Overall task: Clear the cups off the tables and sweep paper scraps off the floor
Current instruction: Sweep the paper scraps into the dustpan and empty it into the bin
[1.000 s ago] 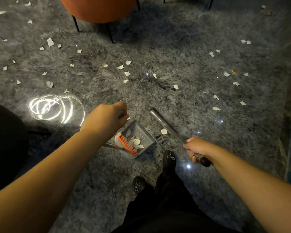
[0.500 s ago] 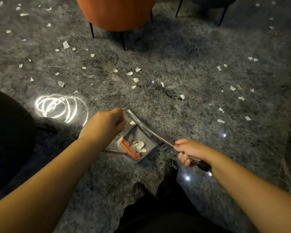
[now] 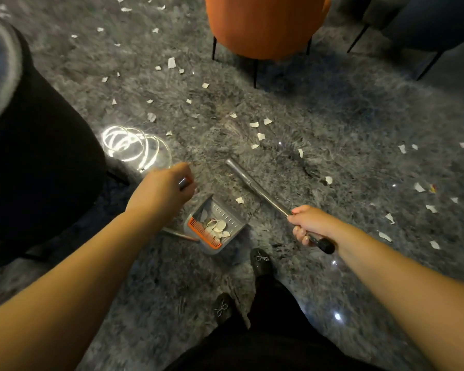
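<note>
My left hand point(image 3: 162, 192) grips the top of the dustpan's handle. The grey dustpan point(image 3: 233, 224) with an orange comb edge stands on the floor below it, holding several white paper scraps. My right hand point(image 3: 307, 223) grips the broom's metal handle point(image 3: 255, 184), which slants up and left; the bristles blend into the grey floor around the scraps. One scrap point(image 3: 239, 200) lies just in front of the dustpan's mouth. Several more paper scraps point(image 3: 260, 136) are scattered over the floor ahead and to the right.
An orange chair point(image 3: 265, 25) on thin black legs stands ahead. A dark chair point(image 3: 426, 25) is at the top right. A large black round seat point(image 3: 35, 156) fills the left. My two black shoes point(image 3: 260, 261) stand just behind the dustpan. A bright light reflection point(image 3: 134, 147) shines on the floor.
The broom handle has swung back to the right, away from the dustpan. My view has shifted left, so the orange chair and scraps now sit further right.
</note>
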Motion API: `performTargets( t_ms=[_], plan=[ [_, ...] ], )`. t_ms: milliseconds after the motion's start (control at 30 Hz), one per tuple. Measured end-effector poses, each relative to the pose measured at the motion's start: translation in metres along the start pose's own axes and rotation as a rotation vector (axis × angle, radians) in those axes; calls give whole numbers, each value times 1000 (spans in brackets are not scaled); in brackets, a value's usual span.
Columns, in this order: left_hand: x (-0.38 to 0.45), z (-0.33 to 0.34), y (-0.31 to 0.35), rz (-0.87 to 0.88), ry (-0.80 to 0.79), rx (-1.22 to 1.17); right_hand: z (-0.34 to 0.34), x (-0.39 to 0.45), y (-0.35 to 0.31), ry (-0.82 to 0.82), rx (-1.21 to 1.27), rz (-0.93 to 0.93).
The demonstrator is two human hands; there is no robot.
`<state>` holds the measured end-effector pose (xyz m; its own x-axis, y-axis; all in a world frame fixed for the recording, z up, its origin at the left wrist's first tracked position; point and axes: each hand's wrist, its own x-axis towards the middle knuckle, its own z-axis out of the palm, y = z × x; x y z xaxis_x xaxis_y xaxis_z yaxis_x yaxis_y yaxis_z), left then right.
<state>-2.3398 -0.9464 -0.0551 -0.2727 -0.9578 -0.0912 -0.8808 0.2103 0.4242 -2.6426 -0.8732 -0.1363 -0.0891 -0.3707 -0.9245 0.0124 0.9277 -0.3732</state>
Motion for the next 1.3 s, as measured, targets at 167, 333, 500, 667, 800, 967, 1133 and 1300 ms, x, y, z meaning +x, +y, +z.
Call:
performTargets(
  t_ms=[167, 333, 500, 667, 800, 967, 1133, 1300],
  plan=[
    [20, 13, -5, -82, -23, 10, 0, 41, -31, -14, -108, 35],
    [49, 19, -4, -128, -22, 75, 5, 76, -59, -65, -321, 101],
    [69, 21, 4, -139, -30, 116, 8, 75, -75, -229, -395, 216],
    [75, 16, 3, -186, -50, 108, -13, 64, -101, -324, -334, 248],
    [65, 8, -6, -264, -21, 68, -16, 54, -114, -321, -368, 205],
    [46, -6, -20, -378, 57, 28, -10, 52, -131, -265, -389, 118],
    [29, -24, -41, -436, 148, 23, 13, 62, -155, -228, -482, 6],
    [19, -35, -68, -495, 207, 57, 48, 75, -175, -213, -551, -55]
  ],
)
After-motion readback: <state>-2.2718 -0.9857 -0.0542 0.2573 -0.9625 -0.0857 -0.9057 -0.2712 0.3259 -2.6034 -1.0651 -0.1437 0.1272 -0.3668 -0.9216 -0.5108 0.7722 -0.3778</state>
